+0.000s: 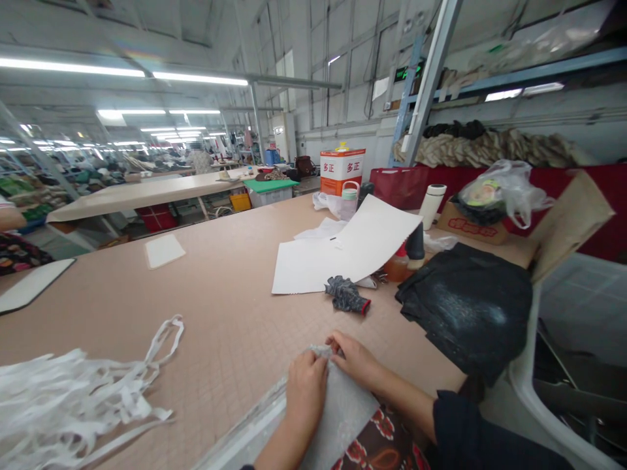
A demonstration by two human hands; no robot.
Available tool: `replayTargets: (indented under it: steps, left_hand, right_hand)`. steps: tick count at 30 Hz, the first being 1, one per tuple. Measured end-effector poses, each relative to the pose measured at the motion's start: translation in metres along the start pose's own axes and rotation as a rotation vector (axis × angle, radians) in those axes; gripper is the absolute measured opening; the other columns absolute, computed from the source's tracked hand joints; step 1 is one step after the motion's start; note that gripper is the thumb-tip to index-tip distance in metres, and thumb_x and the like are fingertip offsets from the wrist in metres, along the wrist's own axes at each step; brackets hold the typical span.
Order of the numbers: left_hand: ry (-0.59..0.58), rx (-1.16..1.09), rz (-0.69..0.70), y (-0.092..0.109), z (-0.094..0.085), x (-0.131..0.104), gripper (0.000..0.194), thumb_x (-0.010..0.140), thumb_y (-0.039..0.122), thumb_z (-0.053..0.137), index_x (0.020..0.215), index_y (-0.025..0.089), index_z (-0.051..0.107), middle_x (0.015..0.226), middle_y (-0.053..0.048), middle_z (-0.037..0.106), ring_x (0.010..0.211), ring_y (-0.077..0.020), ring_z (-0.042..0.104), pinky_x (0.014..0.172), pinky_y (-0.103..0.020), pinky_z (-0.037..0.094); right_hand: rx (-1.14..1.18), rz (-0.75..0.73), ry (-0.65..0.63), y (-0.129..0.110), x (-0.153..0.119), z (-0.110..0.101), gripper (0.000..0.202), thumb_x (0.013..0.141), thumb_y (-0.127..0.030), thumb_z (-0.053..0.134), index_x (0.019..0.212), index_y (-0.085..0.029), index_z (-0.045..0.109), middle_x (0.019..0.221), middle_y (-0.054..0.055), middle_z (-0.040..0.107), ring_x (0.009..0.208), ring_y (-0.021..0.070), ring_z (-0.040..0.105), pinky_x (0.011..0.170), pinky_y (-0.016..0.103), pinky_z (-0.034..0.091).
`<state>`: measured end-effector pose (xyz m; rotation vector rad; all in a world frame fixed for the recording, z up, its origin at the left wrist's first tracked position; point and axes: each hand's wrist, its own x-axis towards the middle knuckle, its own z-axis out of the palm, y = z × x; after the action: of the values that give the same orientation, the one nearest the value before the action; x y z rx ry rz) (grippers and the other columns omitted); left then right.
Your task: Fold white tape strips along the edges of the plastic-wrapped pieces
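Note:
Both hands are close together at the near edge of the brown table (pixel 220 287), over a greyish translucent sheet (pixel 345 408). My left hand (pixel 307 385) has its fingers curled over the upper end of the sheet. Just to its right, my right hand (pixel 353 356) pinches the same end with thumb and fingers. The sheet hangs down across a patterned brown and red cloth (pixel 386 437) at my lap. A grey knitted glove with a red cuff (pixel 347 295) lies beyond my hands.
White strips (pixel 63 405) are piled at the left. Large white paper (pixel 343 251), an orange-and-white can (pixel 341 171), a white bottle (pixel 433 205) and black sheets (pixel 470 303) are beyond and right. A person's arm (pixel 10 215) shows at far left.

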<state>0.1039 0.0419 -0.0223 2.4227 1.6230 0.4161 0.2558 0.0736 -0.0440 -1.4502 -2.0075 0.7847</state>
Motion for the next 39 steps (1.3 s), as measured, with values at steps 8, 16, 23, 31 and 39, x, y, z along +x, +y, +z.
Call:
replayTargets:
  steps: [8, 16, 23, 31, 39]
  left_hand:
    - [0.019, 0.229, 0.192, -0.002, 0.011, -0.004, 0.026, 0.082, 0.007, 0.044, 0.103, 0.016, 0.056, 0.096, -0.007, 0.056, 0.086, -0.0204, 0.051, 0.075, -0.035, 0.046]
    - [0.065, 0.245, 0.206, -0.004, 0.016, -0.006, 0.029, 0.082, 0.006, 0.041, 0.107, 0.015, 0.053, 0.097, -0.007, 0.054, 0.086, -0.0208, 0.05, 0.074, -0.036, 0.045]
    - [0.027, 0.248, 0.213, -0.004, 0.016, -0.005, 0.029, 0.082, 0.007, 0.041, 0.108, 0.014, 0.051, 0.097, -0.008, 0.054, 0.088, -0.0219, 0.05, 0.074, -0.038, 0.044]
    - [0.009, 0.245, 0.208, -0.003, 0.015, -0.005, 0.026, 0.082, 0.008, 0.042, 0.105, 0.014, 0.052, 0.096, -0.008, 0.054, 0.087, -0.022, 0.049, 0.073, -0.037, 0.043]
    - [0.016, 0.257, 0.196, -0.002, 0.013, -0.004, 0.025, 0.081, 0.008, 0.042, 0.102, 0.015, 0.052, 0.095, -0.007, 0.054, 0.086, -0.0212, 0.05, 0.072, -0.035, 0.043]
  right_hand:
    - [-0.215, -0.089, -0.081, -0.007, 0.005, -0.012, 0.009, 0.073, -0.012, 0.049, 0.07, -0.018, 0.055, 0.08, 0.003, 0.055, 0.082, 0.0159, 0.049, 0.074, 0.026, 0.038]
    - [-0.282, -0.048, -0.151, -0.006, 0.018, -0.012, 0.009, 0.069, -0.015, 0.05, 0.069, -0.016, 0.059, 0.075, 0.003, 0.059, 0.075, 0.0151, 0.051, 0.067, 0.024, 0.036]
    - [-0.328, -0.035, -0.219, -0.007, 0.026, -0.013, 0.01, 0.067, -0.015, 0.052, 0.073, -0.017, 0.06, 0.077, 0.004, 0.061, 0.072, 0.0155, 0.052, 0.062, 0.023, 0.034]
    - [-0.329, -0.004, -0.225, -0.006, 0.03, -0.011, 0.01, 0.07, -0.019, 0.054, 0.079, -0.018, 0.058, 0.08, 0.003, 0.062, 0.074, 0.0158, 0.053, 0.061, 0.023, 0.033]
    - [-0.327, 0.03, -0.102, -0.014, 0.029, -0.006, 0.015, 0.073, -0.011, 0.046, 0.081, -0.016, 0.057, 0.078, 0.005, 0.061, 0.072, 0.0167, 0.053, 0.062, 0.026, 0.037]
